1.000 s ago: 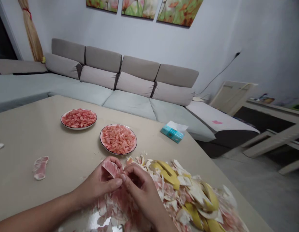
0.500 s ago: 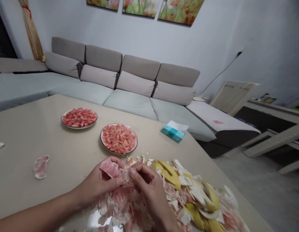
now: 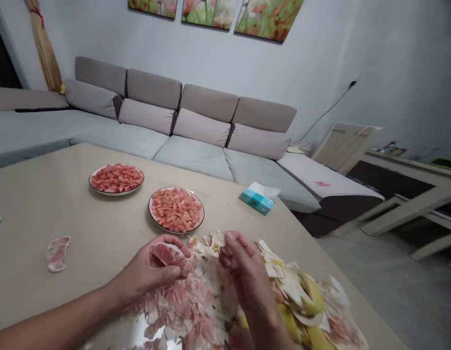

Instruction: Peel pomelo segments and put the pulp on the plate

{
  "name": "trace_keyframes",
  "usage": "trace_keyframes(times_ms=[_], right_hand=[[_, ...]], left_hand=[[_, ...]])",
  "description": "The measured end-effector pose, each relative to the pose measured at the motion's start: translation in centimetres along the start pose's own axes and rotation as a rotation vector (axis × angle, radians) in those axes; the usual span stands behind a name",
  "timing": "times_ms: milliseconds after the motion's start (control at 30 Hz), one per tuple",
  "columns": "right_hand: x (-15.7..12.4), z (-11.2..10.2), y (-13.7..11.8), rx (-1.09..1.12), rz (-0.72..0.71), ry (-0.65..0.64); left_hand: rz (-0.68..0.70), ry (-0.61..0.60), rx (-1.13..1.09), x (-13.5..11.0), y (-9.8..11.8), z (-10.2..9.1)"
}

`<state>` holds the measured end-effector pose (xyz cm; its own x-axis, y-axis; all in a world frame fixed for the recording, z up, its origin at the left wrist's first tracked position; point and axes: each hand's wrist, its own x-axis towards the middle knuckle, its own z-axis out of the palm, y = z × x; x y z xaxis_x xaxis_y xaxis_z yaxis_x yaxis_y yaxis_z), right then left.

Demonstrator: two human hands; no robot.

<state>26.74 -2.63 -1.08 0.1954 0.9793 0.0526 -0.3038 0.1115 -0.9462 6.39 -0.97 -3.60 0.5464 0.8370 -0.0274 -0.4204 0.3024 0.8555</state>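
My left hand is closed around a pink pomelo segment, its flesh partly bared and facing up. To its right and apart from it, my right hand is raised in a pinch over the scraps. A small pale piece of membrane shows at its fingertips, slightly blurred. Beneath both hands lies a heap of pinkish-white membrane scraps. Thick yellow-and-white pomelo peel is piled by my right wrist. Another pomelo segment rests on the table, left of my left hand.
Pink pulp pieces fill a dark-rimmed plate just beyond my hands; more pulp fills a second plate farther left. A blue tissue pack lies near the table's right edge. Behind stands a grey sofa.
My right hand has moved up and right, away from the segment, with a bit of membrane at its fingertips. My left hand still holds the segment. The view has shifted slightly.
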Motion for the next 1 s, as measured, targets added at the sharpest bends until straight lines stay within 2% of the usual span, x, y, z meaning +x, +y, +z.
trace_keyframes(times_ms=[133,200,333,433,633,833,1000], right_hand=[[-0.7,1.6,1.3,-0.038,0.164,-0.217],[-1.0,2.1,1.8,-0.018,0.209,-0.264],[-1.2,2.5,2.2,-0.062,0.206,-0.228],[-1.3,2.5,2.5,-0.128,0.143,-0.194],[-1.4,2.9,2.8,-0.176,0.009,-0.181],[-1.4,2.9,2.9,-0.18,0.035,-0.158],[-1.6,2.9,3.1,-0.167,0.04,-0.137]], left_hand=[[-0.027,0.031,-0.135,0.1,0.2,0.3],[-0.051,0.012,-0.115,0.2,0.2,0.1],[-0.1,0.004,-0.012,0.2,-0.2,-0.3],[-0.095,-0.008,0.011,0.2,-0.5,-0.3],[-0.056,0.004,-0.076,0.3,-0.7,-0.2],[-0.102,0.013,-0.14,0.2,-0.5,-0.5],[-0.176,-0.047,-0.112,0.2,-0.4,-0.6]])
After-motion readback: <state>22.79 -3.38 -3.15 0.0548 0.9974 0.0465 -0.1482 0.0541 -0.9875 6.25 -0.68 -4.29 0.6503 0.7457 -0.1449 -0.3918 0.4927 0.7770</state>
